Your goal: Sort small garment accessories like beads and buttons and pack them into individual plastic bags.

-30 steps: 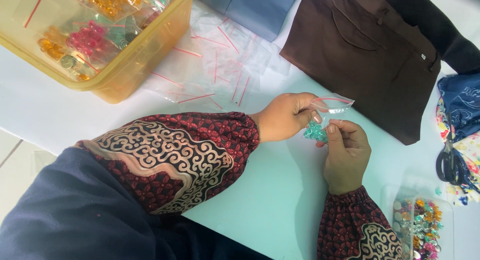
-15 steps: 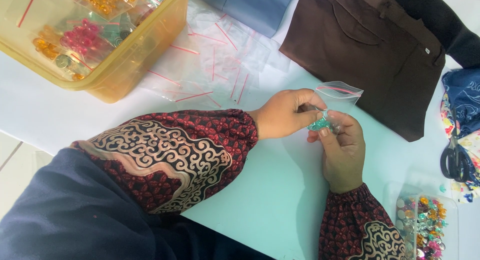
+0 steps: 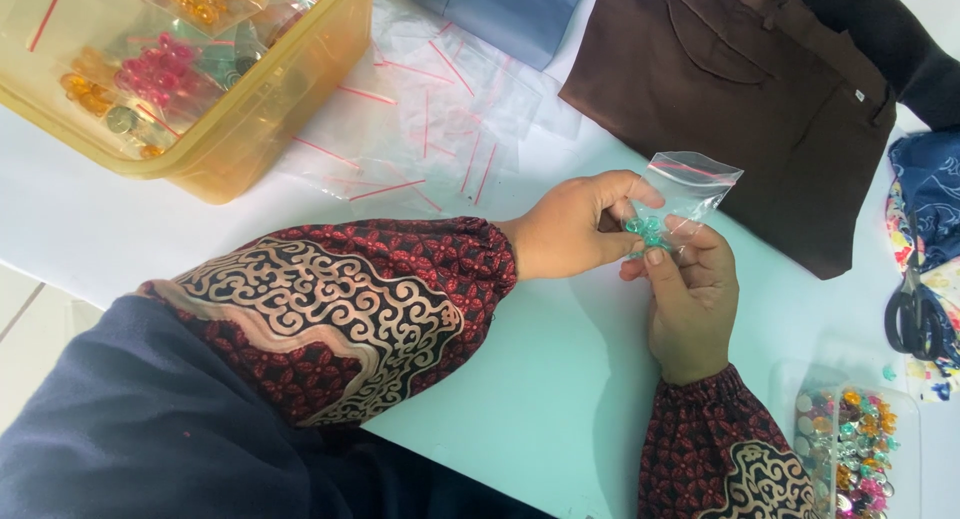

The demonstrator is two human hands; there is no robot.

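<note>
We pinch a small clear zip bag (image 3: 690, 184) w/ left hand (image 3: 575, 229) & right hand (image 3: 690, 294), fingers closed on it above the table, teal beads (image 3: 648, 229) already inside, bag apparently unsealed, empty bags (image 3: 420, 129) waiting nearby.

Left hand (image 3: 575, 229) and right hand (image 3: 690, 299) meet over table (image 3: 540, 379), pinching small clear bag (image 3: 690, 184) with green beads (image 3: 648, 229). Empty bags (image 3: 430, 129) near yellow box (image 3: 230, 139). Brown cloth (image 3: 760, 89) behind. Scissors (image 3: 910, 309), bead tray (image 3: 860, 439) at right.
</note>
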